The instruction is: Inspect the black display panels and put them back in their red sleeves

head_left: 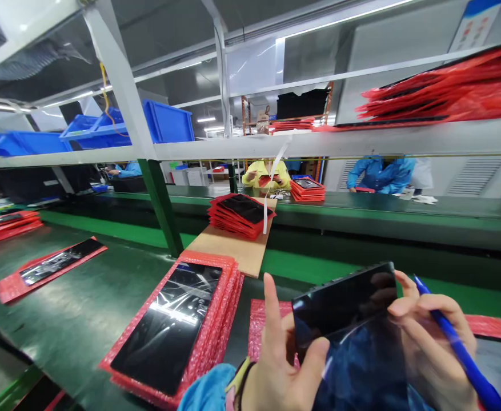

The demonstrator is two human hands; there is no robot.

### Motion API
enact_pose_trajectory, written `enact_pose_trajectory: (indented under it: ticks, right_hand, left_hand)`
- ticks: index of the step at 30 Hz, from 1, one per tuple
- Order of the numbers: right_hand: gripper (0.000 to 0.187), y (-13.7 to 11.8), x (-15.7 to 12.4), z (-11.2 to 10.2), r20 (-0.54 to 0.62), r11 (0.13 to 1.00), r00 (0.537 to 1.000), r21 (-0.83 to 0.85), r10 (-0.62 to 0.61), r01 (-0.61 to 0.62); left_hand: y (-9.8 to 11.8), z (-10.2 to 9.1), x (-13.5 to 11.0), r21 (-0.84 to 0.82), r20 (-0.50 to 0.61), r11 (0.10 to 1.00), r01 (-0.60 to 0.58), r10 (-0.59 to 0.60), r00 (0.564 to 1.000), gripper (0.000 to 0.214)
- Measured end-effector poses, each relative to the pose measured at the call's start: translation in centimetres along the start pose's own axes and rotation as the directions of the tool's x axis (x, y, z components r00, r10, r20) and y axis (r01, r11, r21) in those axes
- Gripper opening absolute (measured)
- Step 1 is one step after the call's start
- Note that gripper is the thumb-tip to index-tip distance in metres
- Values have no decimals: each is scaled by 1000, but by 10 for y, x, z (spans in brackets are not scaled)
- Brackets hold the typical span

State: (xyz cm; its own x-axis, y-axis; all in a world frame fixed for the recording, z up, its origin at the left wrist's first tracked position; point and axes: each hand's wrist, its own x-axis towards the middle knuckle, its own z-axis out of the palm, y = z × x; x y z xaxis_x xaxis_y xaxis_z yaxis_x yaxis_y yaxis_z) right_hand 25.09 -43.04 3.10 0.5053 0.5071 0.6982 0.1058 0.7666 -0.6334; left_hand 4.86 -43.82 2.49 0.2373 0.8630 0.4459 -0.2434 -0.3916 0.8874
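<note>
A dark glossy display panel (344,308) is held up in front of me, tilted. My left hand (287,359) grips its left edge between thumb and fingers, with the index finger pointing up. At the upper right corner, my right hand (434,337) pinches the panel's edge; a blue pen (460,348) is tucked among its fingers. The lower part mirrors blue cloth, and I cannot tell whether a clear film lies over it. Left of my hands, another black display panel (168,325) rests on a stack of red bubble-wrap sleeves (222,319).
A smaller panel (61,262) lies on red wrap on the green bench (74,331). A wooden board (233,251) bears a stack of wrapped panels (241,214). A green-white post (158,200) and a shelf with blue bins (168,123) stand ahead. Co-workers sit beyond.
</note>
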Motion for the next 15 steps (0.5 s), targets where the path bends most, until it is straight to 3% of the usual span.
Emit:
enact_pose_trajectory:
  ticks: [5,8,11,15]
  right_hand:
    - [29,11,0,-6,-41,998,997,21,61,-60]
    - [31,11,-1,-8,-59,997,996,29,73,-72]
    - [30,5,-3,-4,-80,992,989,10,125,-124]
    - [32,-4,-4,6,-116,948,943,-15,313,-317]
  left_hand:
    - [-4,-1,-5,61,-19,998,22,-21,1000,91]
    - [-6,-3,-2,29,34,997,-76,75,997,72]
    - [-3,-5,7,-92,121,987,-134,145,982,52]
    - [10,-10,20,-319,232,946,-56,135,963,53]
